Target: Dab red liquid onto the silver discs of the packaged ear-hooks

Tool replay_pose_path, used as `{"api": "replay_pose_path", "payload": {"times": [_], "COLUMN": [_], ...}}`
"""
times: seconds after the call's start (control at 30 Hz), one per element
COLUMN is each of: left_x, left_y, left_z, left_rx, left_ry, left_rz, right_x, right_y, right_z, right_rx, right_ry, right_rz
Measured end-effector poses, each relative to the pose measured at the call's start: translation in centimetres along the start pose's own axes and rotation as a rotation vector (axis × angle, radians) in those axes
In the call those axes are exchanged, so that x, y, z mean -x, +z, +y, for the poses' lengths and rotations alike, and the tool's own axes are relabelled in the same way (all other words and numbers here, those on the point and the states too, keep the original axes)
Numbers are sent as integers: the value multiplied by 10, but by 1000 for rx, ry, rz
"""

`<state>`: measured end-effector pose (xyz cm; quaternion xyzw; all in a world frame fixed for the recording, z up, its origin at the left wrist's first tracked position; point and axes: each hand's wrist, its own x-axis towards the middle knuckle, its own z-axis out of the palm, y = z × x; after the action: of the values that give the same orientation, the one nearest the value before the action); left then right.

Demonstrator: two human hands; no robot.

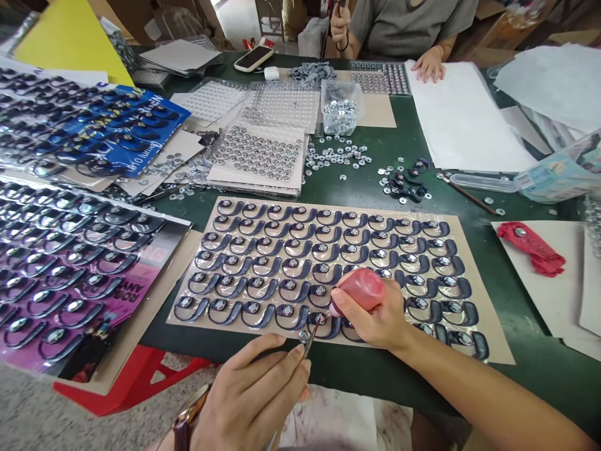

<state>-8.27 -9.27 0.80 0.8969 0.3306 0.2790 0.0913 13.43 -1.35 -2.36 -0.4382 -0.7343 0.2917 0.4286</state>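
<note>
My right hand (375, 316) is wrapped round a pink squeeze bottle (364, 287), its narrow end pointing down and left over the front row of pieces. In my left hand (258, 391) is a slim stick-like tool (310, 341); its tip meets a dark curved piece with a shiny round centre, and I cannot tell its exact kind. A loose silvery round piece (304, 336) sits beside my left fingertips. Under both hands lies a beige board (469, 250) with rows of dark curved pieces, each with a round shiny disc. My right hand hides several of them.
Filled sheets (154, 250) are stacked at left. Further back are a card of shiny discs (263, 153), loose metal washers (335, 153), a clear tub (340, 106) and a phone (253, 57). A red fabric piece (530, 247) lies right. Across the table, a person's hand (429, 64) rests on white paper.
</note>
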Motion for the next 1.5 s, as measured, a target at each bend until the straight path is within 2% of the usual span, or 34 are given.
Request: {"api": "replay_pose_path", "payload": {"times": [0.27, 0.47, 0.73, 1.0, 1.17, 1.43, 1.5], "left_x": [-2, -4, -4, -4, -5, -5, -4], "left_y": [-5, -7, -5, -5, -6, -6, -5], "left_z": [-7, -9, -8, -11, -12, -15, -16], "left_rx": [102, 95, 106, 168, 195, 226, 236], "left_ry": [4, -20, -68, -113, -131, -156, -155], "left_rz": [-19, -12, 24, 65, 45, 63, 66], "right_x": [1, 3, 2, 5, 4, 2, 1], "right_y": [1, 1, 1, 3, 4, 6, 0], "right_z": [1, 1, 0, 2, 1, 0, -5], "right_rx": [9, -5, -12, -41, -41, -57, -98], "right_ry": [-15, -29, -33, -62, -71, -245, -212], "right_rz": [7, 39, -10, 10, -26, 19, 36]}}
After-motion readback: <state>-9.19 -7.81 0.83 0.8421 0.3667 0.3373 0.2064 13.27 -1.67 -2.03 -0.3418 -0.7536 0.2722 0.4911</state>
